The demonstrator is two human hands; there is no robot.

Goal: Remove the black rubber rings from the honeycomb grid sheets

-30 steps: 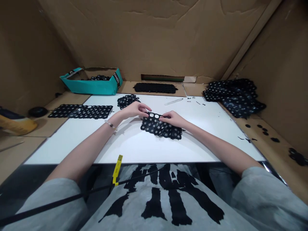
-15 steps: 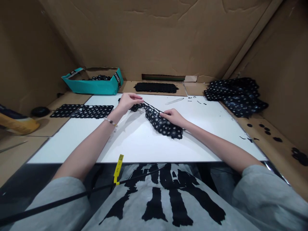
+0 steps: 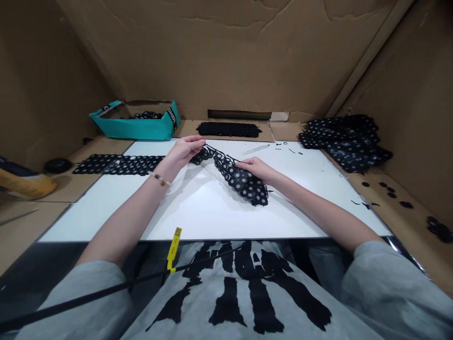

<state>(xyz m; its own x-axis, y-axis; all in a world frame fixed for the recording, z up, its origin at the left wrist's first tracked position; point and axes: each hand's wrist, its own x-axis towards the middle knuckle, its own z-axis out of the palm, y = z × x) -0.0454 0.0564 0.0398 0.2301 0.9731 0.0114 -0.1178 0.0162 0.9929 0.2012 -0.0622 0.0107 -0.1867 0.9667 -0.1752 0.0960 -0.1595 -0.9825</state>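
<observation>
A black sheet full of round holes (image 3: pixel 244 182) hangs tilted above the white board (image 3: pixel 212 217). My left hand (image 3: pixel 187 148) pinches a thin black strand that runs along the sheet's upper edge; part of the sheet hangs just behind these fingers. On the same upper edge, my right hand (image 3: pixel 255 169) is closed, thumb and fingers together on the sheet. The sheet's lower right corner hangs below my right hand.
Left are a flat holed sheet (image 3: pixel 120 164), a teal box (image 3: pixel 138 128) and a yellow bottle (image 3: pixel 28 182). Behind lies a black stack (image 3: pixel 229 129), with a pen-like tool (image 3: pixel 256 149) nearer. Piled black sheets (image 3: pixel 343 137) and scraps are at right.
My left hand has moved slightly left, drawing the strand further from the sheet. My right hand has barely moved and keeps its hold.
</observation>
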